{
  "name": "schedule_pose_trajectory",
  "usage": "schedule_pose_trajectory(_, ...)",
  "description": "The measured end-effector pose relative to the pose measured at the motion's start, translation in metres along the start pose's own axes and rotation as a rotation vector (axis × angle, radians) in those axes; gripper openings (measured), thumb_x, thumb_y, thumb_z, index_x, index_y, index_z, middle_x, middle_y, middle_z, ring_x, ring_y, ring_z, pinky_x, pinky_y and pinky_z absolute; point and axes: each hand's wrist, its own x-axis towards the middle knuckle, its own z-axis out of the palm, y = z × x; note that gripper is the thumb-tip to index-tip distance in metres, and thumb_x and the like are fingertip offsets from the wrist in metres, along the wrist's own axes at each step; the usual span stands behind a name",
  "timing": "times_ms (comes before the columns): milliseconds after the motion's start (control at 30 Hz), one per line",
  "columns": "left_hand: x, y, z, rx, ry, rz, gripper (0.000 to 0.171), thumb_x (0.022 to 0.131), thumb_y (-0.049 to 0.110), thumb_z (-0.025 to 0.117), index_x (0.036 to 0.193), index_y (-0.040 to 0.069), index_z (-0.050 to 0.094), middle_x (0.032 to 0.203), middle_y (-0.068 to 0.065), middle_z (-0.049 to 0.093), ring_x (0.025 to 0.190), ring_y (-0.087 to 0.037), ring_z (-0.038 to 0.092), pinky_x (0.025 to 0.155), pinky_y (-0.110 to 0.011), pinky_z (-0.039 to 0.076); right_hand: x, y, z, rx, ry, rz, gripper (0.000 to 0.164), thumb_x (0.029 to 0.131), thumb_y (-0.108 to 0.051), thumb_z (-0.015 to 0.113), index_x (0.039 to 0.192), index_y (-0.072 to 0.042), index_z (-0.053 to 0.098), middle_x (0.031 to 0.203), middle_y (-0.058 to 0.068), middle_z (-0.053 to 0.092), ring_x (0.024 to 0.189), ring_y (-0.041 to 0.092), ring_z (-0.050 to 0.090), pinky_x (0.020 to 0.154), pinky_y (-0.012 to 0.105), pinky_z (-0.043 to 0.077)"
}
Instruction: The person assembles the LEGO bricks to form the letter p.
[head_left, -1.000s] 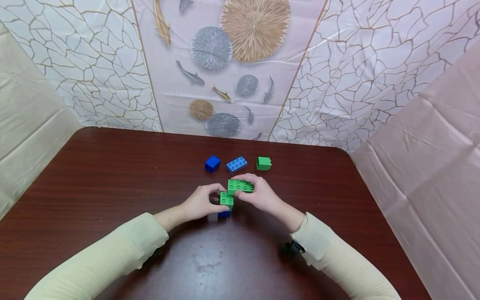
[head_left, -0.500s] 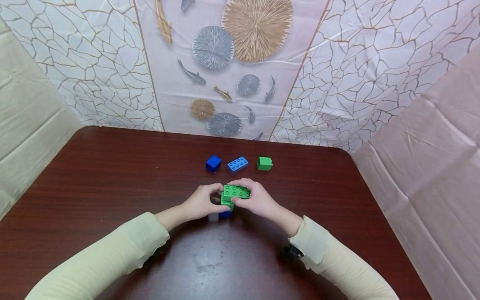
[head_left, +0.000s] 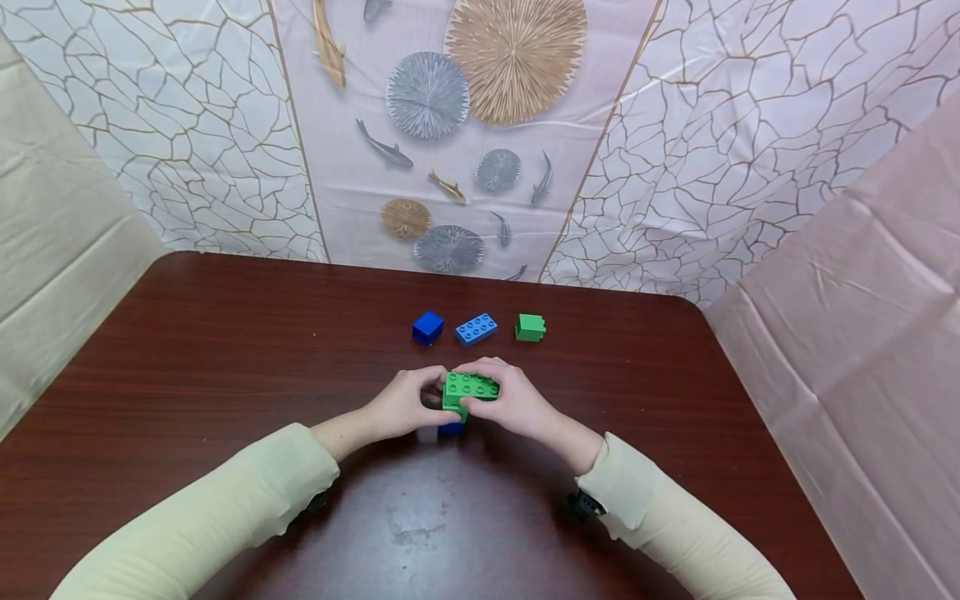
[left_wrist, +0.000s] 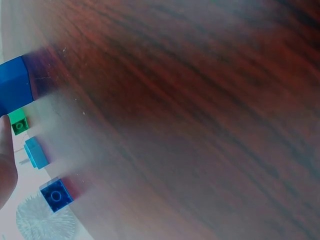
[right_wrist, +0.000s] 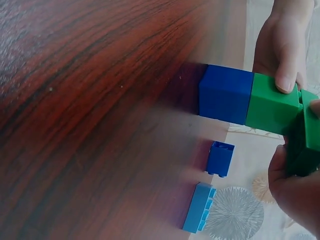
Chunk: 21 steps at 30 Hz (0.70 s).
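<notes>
A two-brick tower stands in front of me, a dark blue building block [right_wrist: 225, 95] on the table and a square green block [right_wrist: 272, 102] stacked on it. My left hand [head_left: 397, 406] grips the square green block from the left, thumb on its near side. Over it lies a long green block [head_left: 468, 387] with studs up, its left end on the tower and its right end jutting out. My right hand [head_left: 517, 406] pinches this long block between thumb and fingers. In the right wrist view a thin gap shows between the two green blocks.
Behind the hands, a loose dark blue block [head_left: 427, 327], a flat light blue block [head_left: 476, 329] and a green block [head_left: 530, 327] lie in a row on the brown table [head_left: 225, 333]. Patterned cloth [head_left: 360, 208] hangs beyond the table's far edge.
My right hand has brought the long green block left and down onto the square green block, covering its studs. The left hand has kept its grip.
</notes>
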Motion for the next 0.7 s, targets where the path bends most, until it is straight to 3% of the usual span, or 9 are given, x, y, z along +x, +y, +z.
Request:
schedule_pose_trajectory(167,0.0004,0.0001,-0.0003,-0.005,-0.006,0.004,0.027,0.076,0.014,0.077,0.091,0.006,0.057,0.093,-0.009,0.068,0.089,-0.015,0.066,0.08,-0.022,0.054,-0.0018,0.0001,0.0001,-0.056,0.002,-0.065,0.036,0.082,-0.013,0.07,0.117,-0.007,0.063,0.11,0.008,0.064,0.096,0.018,0.051,0.078,0.025,0.046)
schedule_pose_trajectory(700,-0.0003,0.0004,-0.0021,0.002,-0.019,0.0,0.028,0.077,0.017,0.076,0.093,0.006,0.056,0.096,-0.009,0.068,0.092,-0.017,0.065,0.081,-0.023,0.054,-0.0021,0.0022,0.0009,-0.113,0.016,-0.113,0.037,0.081,-0.015,0.072,0.116,-0.008,0.064,0.105,0.005,0.066,0.094,0.015,0.051,0.076,0.025,0.046)
